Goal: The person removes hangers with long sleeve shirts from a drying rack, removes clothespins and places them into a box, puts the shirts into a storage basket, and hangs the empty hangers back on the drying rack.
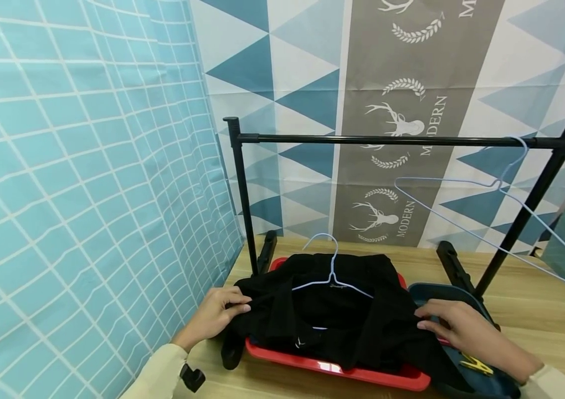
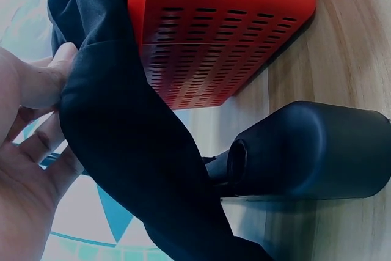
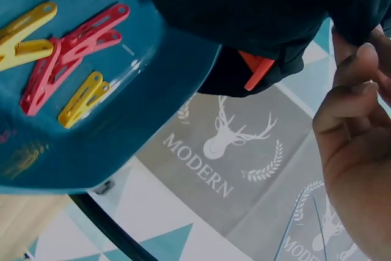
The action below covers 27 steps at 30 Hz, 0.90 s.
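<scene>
A black garment lies spread over a red basket, with a light blue hanger in its neck opening and the hook standing up. My left hand pinches the garment's left side between thumb and fingers. At the opposite side my right hand pinches the black cloth. In the left wrist view, the left hand holds a fold of the garment beside the slotted basket. The right wrist view has the right hand gripping cloth at the upper right.
A black rack bar spans above the basket, with a second blue hanger hooked at its right end. To the right sits a dark blue tray with yellow and pink clothespins. Gridded blue cloth hangs at left.
</scene>
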Tool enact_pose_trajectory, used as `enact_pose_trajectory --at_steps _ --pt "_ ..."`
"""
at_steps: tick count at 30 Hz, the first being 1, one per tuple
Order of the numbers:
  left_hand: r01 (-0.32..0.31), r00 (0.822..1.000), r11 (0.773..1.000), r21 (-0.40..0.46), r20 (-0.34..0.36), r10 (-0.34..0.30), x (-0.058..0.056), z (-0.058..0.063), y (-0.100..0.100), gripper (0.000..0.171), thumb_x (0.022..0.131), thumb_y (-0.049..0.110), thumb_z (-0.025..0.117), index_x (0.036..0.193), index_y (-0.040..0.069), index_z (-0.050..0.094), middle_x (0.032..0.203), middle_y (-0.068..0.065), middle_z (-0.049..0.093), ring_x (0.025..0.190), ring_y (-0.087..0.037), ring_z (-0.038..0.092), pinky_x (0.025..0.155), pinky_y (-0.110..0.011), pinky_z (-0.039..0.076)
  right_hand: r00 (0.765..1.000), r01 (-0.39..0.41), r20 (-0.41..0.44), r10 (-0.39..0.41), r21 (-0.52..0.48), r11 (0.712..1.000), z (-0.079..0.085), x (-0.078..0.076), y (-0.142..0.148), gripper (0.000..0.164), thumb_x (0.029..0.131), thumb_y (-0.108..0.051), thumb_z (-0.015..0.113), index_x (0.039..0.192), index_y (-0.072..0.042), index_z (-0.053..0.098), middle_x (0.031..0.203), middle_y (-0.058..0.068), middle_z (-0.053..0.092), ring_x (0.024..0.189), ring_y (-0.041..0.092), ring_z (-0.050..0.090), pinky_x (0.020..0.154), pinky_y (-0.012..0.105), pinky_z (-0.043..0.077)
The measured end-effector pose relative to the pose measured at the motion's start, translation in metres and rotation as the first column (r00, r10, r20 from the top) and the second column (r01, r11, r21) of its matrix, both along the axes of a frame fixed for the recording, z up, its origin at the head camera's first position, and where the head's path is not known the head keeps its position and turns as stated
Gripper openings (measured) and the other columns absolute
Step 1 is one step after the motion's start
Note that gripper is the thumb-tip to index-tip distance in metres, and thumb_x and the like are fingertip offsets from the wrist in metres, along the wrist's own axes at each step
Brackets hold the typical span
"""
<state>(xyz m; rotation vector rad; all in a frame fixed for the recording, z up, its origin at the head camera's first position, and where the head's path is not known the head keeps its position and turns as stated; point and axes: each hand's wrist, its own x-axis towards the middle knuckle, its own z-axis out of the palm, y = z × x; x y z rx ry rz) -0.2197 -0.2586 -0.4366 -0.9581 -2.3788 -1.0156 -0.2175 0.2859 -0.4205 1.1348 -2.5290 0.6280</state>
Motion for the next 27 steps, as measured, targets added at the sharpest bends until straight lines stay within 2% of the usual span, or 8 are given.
enact_pose_trajectory --at_steps 3,5,7,10,13,18,22,27 --pt "0.004 1.000 1.000 0.008 -0.007 -0.004 0.000 0.000 0.000 0.014 0.090 0.005 0.078 0.103 0.010 0.083 0.078 0.013 0.064 0.061 0.000 0.048 0.055 -0.023 0.045 0.999 0.027 0.020 -0.028 0.051 0.998 -0.002 -0.001 0.000 0.011 0.095 -0.017 0.075 0.098 -0.028 0.073 0.081 -0.025 0.057 0.062 -0.008 0.044 0.054 0.019 0.038" --pt "-0.001 1.000 1.000 0.013 -0.012 0.001 0.001 0.000 0.000 0.014 0.091 0.005 0.078 0.103 0.010 0.083 0.079 0.013 0.064 0.061 0.000 0.047 0.055 -0.023 0.044 1.000 0.028 0.006 -0.028 0.061 0.998 -0.003 0.000 -0.001 0.013 0.096 -0.017 0.074 0.097 -0.030 0.072 0.079 -0.026 0.054 0.061 -0.008 0.043 0.055 0.019 0.037" --pt "-0.012 1.000 1.000 0.009 -0.025 0.012 0.002 0.001 0.000 0.014 0.091 0.006 0.077 0.103 0.011 0.083 0.079 0.014 0.064 0.061 0.000 0.047 0.055 -0.022 0.043 0.998 0.021 -0.058 -0.018 0.045 0.999 -0.004 0.002 -0.003 0.021 0.093 -0.011 0.076 0.097 -0.031 0.069 0.081 -0.027 0.055 0.063 -0.009 0.045 0.056 0.018 0.037" --pt "-0.013 0.998 1.000 -0.006 -0.069 0.013 0.002 0.003 0.001 0.015 0.091 0.005 0.077 0.104 0.011 0.082 0.081 0.012 0.065 0.063 0.001 0.048 0.056 -0.021 0.043 0.983 0.011 -0.183 -0.010 0.004 1.000 -0.002 0.003 -0.006 0.034 0.085 -0.001 0.081 0.095 -0.031 0.067 0.084 -0.026 0.056 0.067 -0.009 0.047 0.059 0.014 0.036" --pt "-0.015 0.992 0.999 -0.031 -0.129 0.011 0.000 0.008 0.004 0.016 0.090 0.002 0.078 0.103 0.009 0.082 0.082 0.010 0.066 0.066 0.000 0.053 0.059 -0.021 0.046 0.971 0.015 -0.239 -0.022 -0.029 0.999 0.003 0.003 -0.009 0.040 0.081 0.004 0.082 0.097 -0.029 0.067 0.087 -0.025 0.059 0.071 -0.008 0.051 0.064 0.010 0.038" --pt "-0.012 0.981 0.995 -0.096 -0.196 -0.007 -0.004 0.019 0.014 0.018 0.086 -0.003 0.079 0.102 0.006 0.082 0.085 0.006 0.067 0.074 -0.004 0.060 0.064 -0.021 0.050 0.962 -0.003 -0.272 -0.011 -0.050 0.999 0.012 0.004 -0.016 0.041 0.079 0.007 0.082 0.103 -0.024 0.071 0.095 -0.019 0.065 0.077 -0.004 0.059 0.070 0.010 0.044" --pt "0.012 0.973 0.990 -0.142 -0.227 -0.044 -0.008 0.031 0.026 0.021 0.085 -0.008 0.078 0.100 0.006 0.083 0.089 0.004 0.068 0.078 -0.007 0.065 0.068 -0.023 0.053 0.959 -0.056 -0.280 0.035 -0.065 0.996 0.019 0.004 -0.024 0.040 0.080 0.008 0.081 0.104 -0.023 0.071 0.094 -0.015 0.066 0.074 -0.003 0.058 0.066 0.012 0.043" --pt "0.035 0.962 0.986 -0.165 -0.262 -0.078 -0.014 0.045 0.045 0.022 0.087 -0.010 0.074 0.088 0.011 0.080 0.086 0.006 0.063 0.075 -0.006 0.057 0.066 -0.022 0.049 0.958 -0.076 -0.282 0.056 -0.061 0.995 0.022 0.006 -0.037 0.038 0.080 0.007 0.081 0.106 -0.020 0.071 0.093 -0.014 0.067 0.072 -0.005 0.059 0.064 0.010 0.044"
